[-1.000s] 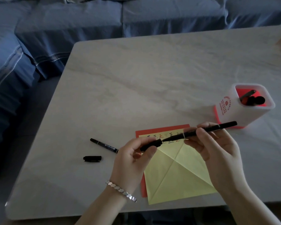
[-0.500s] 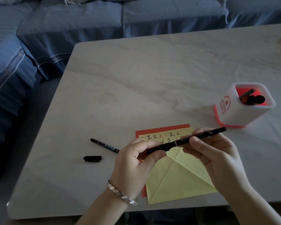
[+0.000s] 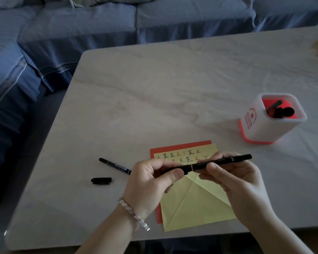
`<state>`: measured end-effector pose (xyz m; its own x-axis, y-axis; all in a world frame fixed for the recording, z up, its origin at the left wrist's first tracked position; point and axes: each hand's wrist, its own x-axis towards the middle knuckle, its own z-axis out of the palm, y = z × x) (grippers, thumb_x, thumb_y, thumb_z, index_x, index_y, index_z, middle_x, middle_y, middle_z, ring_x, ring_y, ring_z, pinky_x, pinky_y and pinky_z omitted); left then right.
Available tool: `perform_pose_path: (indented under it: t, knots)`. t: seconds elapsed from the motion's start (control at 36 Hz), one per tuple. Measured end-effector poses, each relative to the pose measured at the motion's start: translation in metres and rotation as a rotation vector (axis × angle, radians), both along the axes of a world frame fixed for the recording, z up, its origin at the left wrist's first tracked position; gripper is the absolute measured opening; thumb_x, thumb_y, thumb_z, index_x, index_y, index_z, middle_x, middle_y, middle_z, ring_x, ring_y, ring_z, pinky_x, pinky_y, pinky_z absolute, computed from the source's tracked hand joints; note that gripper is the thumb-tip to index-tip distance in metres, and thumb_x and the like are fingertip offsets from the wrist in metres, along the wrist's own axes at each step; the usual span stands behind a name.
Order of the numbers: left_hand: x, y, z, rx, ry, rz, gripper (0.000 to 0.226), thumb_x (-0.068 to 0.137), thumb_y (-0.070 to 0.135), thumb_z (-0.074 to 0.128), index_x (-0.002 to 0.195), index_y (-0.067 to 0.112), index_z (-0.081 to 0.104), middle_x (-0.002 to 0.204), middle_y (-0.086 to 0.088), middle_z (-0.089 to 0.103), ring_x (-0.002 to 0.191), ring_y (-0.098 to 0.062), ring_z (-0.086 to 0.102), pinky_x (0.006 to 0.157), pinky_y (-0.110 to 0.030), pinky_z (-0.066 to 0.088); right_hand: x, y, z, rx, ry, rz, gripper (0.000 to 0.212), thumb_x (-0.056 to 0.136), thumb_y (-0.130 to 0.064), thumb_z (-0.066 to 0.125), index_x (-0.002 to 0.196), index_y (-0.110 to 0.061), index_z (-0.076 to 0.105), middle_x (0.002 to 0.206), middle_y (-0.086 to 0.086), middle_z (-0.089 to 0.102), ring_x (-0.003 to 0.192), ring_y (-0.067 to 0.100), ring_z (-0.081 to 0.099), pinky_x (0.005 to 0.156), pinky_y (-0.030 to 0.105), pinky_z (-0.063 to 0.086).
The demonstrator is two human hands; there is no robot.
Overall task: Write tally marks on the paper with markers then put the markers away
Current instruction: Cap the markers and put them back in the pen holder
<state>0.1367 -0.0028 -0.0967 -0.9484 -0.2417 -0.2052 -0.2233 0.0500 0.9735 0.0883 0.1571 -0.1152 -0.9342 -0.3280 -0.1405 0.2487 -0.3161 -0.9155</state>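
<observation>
Both hands hold one black marker (image 3: pixel 218 162) level above the yellow paper (image 3: pixel 193 202). My left hand (image 3: pixel 151 184) pinches its capped left end. My right hand (image 3: pixel 233 178) grips the barrel near the middle. The yellow paper carries two rows of tally characters in black, blue and red along its top edge and lies on a red sheet (image 3: pixel 173 149). A second black marker (image 3: pixel 115 165) lies uncapped on the table left of my left hand, its loose cap (image 3: pixel 101 180) just in front of it.
A white pen holder (image 3: pixel 261 129) with a red base and red inside stands at the right, with several dark pens in it. The grey marble table (image 3: pixel 154 92) ends close to me. A blue sofa (image 3: pixel 99 26) runs along the far and left sides.
The cap in my left hand and the marker in my right hand have come together; the marker now reads as one closed piece. Both hands moved slightly closer.
</observation>
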Motion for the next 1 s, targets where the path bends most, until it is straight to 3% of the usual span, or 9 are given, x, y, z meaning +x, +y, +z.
perform_pose_path:
  t: [0.08,0.17,0.31,0.47,0.58,0.64,0.75,0.86,1.0]
  knots:
    - [-0.009,0.003,-0.011,-0.192,-0.035,0.012,0.021,0.074,0.010,0.071,0.071,0.031,0.069,0.057,0.012,0.065,0.052,0.000,0.054,0.051,-0.012,0.044,-0.004,0.001,-0.004,0.061,-0.052,-0.047,0.032,0.052,-0.030,0.085,0.072,-0.011,0.067,0.080,0.017,0.072,0.076,0.031,0.071,0.063,0.026,0.057]
    - [-0.018,0.016,-0.029,-0.455,-0.016,0.020,0.020,0.082,0.021,0.065,0.100,0.028,0.064,0.098,0.017,0.063,0.085,-0.001,0.060,0.070,-0.008,0.045,-0.009,0.003,-0.008,0.121,-0.064,-0.114,0.006,0.077,0.001,0.061,0.077,-0.005,0.062,0.074,0.011,0.072,0.074,0.024,0.071,0.067,0.025,0.058]
    - [-0.030,0.038,-0.057,-0.907,-0.076,-0.272,0.067,0.092,0.045,0.039,0.144,0.019,0.007,0.152,0.007,0.012,0.139,-0.007,0.009,0.114,-0.026,0.011,-0.026,0.029,0.009,0.260,0.324,-0.396,0.005,0.084,-0.027,0.058,0.082,-0.028,0.063,0.077,-0.005,0.073,0.076,0.015,0.070,0.069,0.022,0.056]
    - [-0.038,0.035,-0.085,-1.174,-0.156,-0.474,0.075,0.088,0.062,0.020,0.143,0.022,-0.011,0.151,0.006,-0.019,0.137,-0.009,-0.020,0.114,-0.032,-0.010,-0.070,0.089,0.026,0.600,0.863,-0.698,0.019,0.092,-0.019,0.050,0.099,-0.036,0.052,0.100,0.012,0.056,0.090,0.033,0.060,0.081,0.036,0.050]
    - [-0.039,0.032,-0.093,-1.196,-0.082,-0.475,0.091,0.064,0.069,-0.008,0.143,0.024,-0.010,0.144,0.011,-0.025,0.131,-0.007,-0.027,0.108,-0.029,-0.017,-0.091,0.099,0.022,0.870,0.882,-0.672,0.015,0.089,-0.002,0.049,0.101,0.001,0.056,0.102,0.001,0.049,0.091,0.004,0.047,0.081,0.008,0.042]
    - [-0.039,0.031,-0.096,-1.197,-0.064,-0.484,0.093,0.061,0.072,-0.012,0.141,0.025,-0.013,0.140,0.012,-0.027,0.132,-0.008,-0.027,0.107,-0.028,-0.017,-0.098,0.097,0.015,0.911,0.796,-0.623,0.022,0.088,0.001,0.050,0.109,-0.001,0.053,0.105,0.015,0.055,0.093,0.016,0.054,0.083,0.019,0.047]
    - [-0.038,0.029,-0.099,-1.201,-0.050,-0.477,0.100,0.063,0.076,-0.025,0.143,0.022,0.001,0.147,0.008,-0.012,0.137,-0.013,-0.014,0.109,-0.030,-0.010,-0.106,0.089,0.006,0.959,0.765,-0.663,0.031,0.087,-0.003,0.049,0.110,-0.022,0.042,0.100,0.013,0.066,0.083,0.031,0.061,0.073,0.042,0.049]
    - [-0.038,0.028,-0.100,-1.250,-0.071,-0.454,0.077,0.089,0.061,0.003,0.131,0.011,0.045,0.139,-0.005,0.042,0.127,-0.022,0.041,0.108,-0.038,0.029,-0.107,0.084,0.008,1.027,0.868,-0.636,0.025,0.083,0.000,0.044,0.095,-0.018,0.055,0.091,0.006,0.062,0.077,0.031,0.058,0.065,0.031,0.042]
    - [-0.038,0.027,-0.100,-1.272,-0.121,-0.470,0.073,0.090,0.061,0.006,0.131,0.013,0.042,0.137,-0.004,0.046,0.127,-0.021,0.041,0.101,-0.035,0.021,-0.106,0.082,0.008,1.047,0.859,-0.498,0.031,0.077,-0.002,0.048,0.100,-0.016,0.064,0.100,-0.004,0.060,0.087,0.014,0.053,0.074,0.016,0.037]
